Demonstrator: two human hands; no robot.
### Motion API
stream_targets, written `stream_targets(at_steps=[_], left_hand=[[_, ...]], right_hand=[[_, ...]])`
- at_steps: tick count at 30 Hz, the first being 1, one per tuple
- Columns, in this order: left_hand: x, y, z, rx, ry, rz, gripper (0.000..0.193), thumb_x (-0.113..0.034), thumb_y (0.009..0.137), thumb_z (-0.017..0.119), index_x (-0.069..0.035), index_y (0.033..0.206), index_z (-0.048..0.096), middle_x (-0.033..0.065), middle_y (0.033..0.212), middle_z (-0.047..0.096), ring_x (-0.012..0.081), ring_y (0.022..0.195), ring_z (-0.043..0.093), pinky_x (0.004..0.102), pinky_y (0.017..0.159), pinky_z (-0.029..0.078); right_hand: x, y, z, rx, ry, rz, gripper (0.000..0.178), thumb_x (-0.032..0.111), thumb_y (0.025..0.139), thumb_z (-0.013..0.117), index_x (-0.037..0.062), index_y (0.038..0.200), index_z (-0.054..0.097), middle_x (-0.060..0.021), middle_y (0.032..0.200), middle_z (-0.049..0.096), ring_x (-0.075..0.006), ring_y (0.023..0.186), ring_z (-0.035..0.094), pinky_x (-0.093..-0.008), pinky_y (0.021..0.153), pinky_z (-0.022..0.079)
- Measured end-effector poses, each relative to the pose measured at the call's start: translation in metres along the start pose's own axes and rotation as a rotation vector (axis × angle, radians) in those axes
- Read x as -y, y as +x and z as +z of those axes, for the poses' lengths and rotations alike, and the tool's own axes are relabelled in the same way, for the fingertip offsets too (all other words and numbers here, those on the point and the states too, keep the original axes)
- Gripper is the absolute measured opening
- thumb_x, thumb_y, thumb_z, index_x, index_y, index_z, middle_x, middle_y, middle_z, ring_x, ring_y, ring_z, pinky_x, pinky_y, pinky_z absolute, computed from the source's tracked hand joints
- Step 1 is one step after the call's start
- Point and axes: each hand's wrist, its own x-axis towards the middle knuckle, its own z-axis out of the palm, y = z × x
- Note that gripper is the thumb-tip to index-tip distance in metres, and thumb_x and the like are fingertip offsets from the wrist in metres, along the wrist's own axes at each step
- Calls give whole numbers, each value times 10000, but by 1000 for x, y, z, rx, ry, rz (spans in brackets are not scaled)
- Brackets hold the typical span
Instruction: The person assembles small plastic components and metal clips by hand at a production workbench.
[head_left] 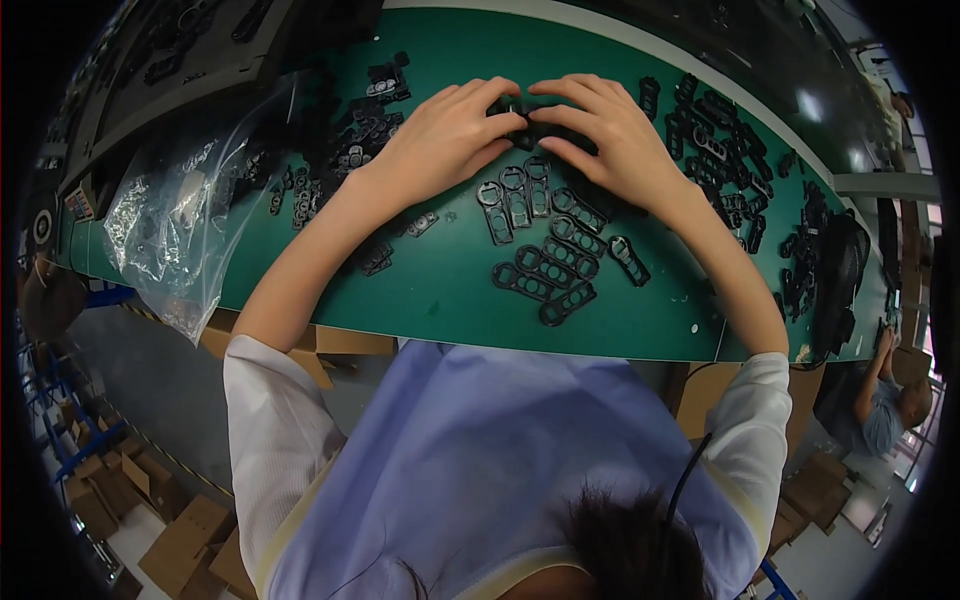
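Observation:
Both hands meet over the far middle of the green table. My left hand is closed, its thumb and fingers pinching a small black plastic part. From the other side my right hand has curled fingers with the fingertips on the same part. Much of that part is hidden by the fingers, so its exact kind does not show. Just nearer to me lie several flat black oblong pieces with round holes, such as one black holed plate in a loose row and another black holed plate closer to the front edge.
A heap of small black parts lies to the left, with a larger heap of black holed pieces to the right. A clear plastic bag hangs over the left front edge. Cardboard boxes stand on the floor; another person is at far right.

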Motion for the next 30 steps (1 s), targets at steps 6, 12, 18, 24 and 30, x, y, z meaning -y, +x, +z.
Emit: stream_targets(at_steps=[6, 12, 18, 24, 30], left_hand=[[-10, -4, -18, -1, -4, -29, 236, -42, 753, 677, -57, 988, 657, 85, 1181, 571, 269, 1086, 553, 366, 897, 454], [-30, -10, -29, 250, -239, 112, 312, -25, 741, 682, -73, 1049, 656, 78, 1274, 546, 267, 1177, 511, 397, 936, 441], [-34, -17, -26, 357, -198, 101, 363, -44, 740, 693, -85, 1098, 648, 72, 1287, 543, 286, 1187, 500, 406, 953, 431], [-68, -35, -15, 209, -119, -79, 338, -119, 766, 691, -71, 1097, 638, 105, 1234, 543, 292, 1129, 514, 393, 884, 443], [-75, -44, -31, 46, -131, -163, 332, -139, 774, 691, -63, 1091, 627, 115, 1180, 541, 278, 1083, 522, 371, 806, 448]], right_hand=[[23, -27, -27, 43, 76, 244, 297, 222, 821, 666, 83, 1083, 646, -89, 1211, 558, -272, 1114, 516, -381, 926, 418], [110, -65, -29, 151, 48, 378, 557, 391, 790, 685, 181, 1287, 547, -133, 1392, 423, -375, 1285, 371, -544, 1017, 325], [106, -83, -6, 338, 18, 406, 723, 502, 771, 643, 250, 1414, 430, -154, 1523, 232, -415, 1397, 183, -632, 1075, 165], [77, -81, -12, 267, -16, 365, 641, 428, 784, 655, 220, 1367, 490, -136, 1492, 307, -397, 1370, 257, -576, 1087, 203], [26, -30, -16, -41, -97, 201, 436, 273, 814, 673, 162, 1229, 598, -98, 1339, 495, -339, 1269, 407, -492, 1033, 316]])
